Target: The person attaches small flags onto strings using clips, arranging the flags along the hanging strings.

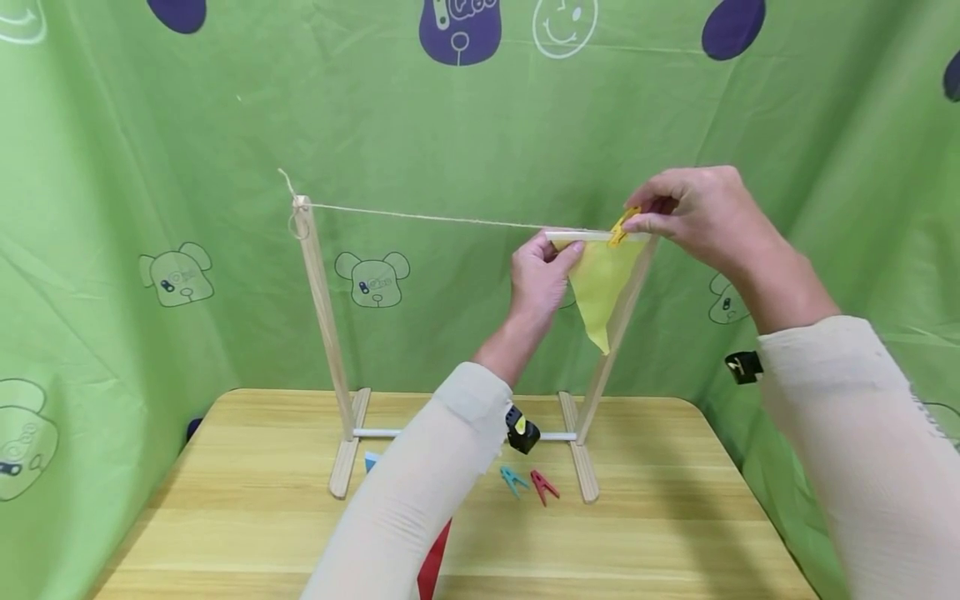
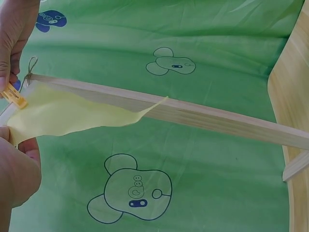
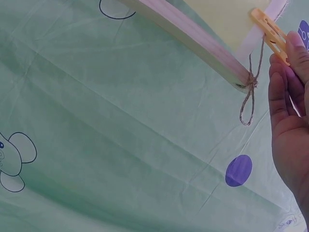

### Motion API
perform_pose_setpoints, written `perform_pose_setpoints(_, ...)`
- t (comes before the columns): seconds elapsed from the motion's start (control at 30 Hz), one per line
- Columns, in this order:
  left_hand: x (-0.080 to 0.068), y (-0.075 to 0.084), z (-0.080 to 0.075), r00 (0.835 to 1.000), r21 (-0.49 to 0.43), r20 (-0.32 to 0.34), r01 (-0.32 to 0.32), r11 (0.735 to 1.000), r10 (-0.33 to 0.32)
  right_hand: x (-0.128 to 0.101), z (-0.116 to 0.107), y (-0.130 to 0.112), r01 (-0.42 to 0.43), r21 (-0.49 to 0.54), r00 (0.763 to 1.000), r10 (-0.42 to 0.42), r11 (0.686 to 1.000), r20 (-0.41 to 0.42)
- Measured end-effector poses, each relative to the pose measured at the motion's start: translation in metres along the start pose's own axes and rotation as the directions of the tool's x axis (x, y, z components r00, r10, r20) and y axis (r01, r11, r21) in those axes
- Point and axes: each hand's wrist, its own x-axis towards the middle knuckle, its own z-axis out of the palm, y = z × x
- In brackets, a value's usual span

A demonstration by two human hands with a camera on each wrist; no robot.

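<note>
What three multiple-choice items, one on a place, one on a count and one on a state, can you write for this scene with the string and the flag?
1. Where do the loose pegs lie?
A. on the table between the stand's feet
B. on the string
C. in the left hand

2. How many loose pegs lie there?
A. one
B. two
C. four

3. What does the right hand do?
A. rests flat on the table
B. pinches the yellow peg at the flag's top edge
C. hangs idle

Answers:
1 A: the blue peg and red peg lie on the table.
2 B: only these two show.
3 B: the right hand pinches the yellow peg on the flag, while the left hand holds the flag's other corner at the string.
</note>
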Motion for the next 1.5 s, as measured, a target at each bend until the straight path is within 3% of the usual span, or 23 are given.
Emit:
perform_pose_setpoints(0.73, 0.0033, -0.0052, -0.0016, 1.000, -0.010, 0.003, 0.020, 1.000, -0.020, 0.0020, 0.0005, -0.0002, 0.043, -0.078, 0.998, -0.039, 0.996, 0.056)
perform_pose_setpoints(0.97, 0.0013, -0.0048, -0.0034, 1.000, 0.007, -0.003, 0.019, 1.000, -0.019, 0.0028, -0.0004, -0.0025, 0.013, -0.088, 0.995, -0.004, 0.996, 0.097)
perform_pose_setpoints(1.5, 0.0004, -0.0087, -0.0037, 1.000, 0.024, -0.008, 0.028, 0.999, -0.028, 0.0002, 0.0013, -0.0053, 0.009, -0.077, 0.996, -0.002, 0.997, 0.092)
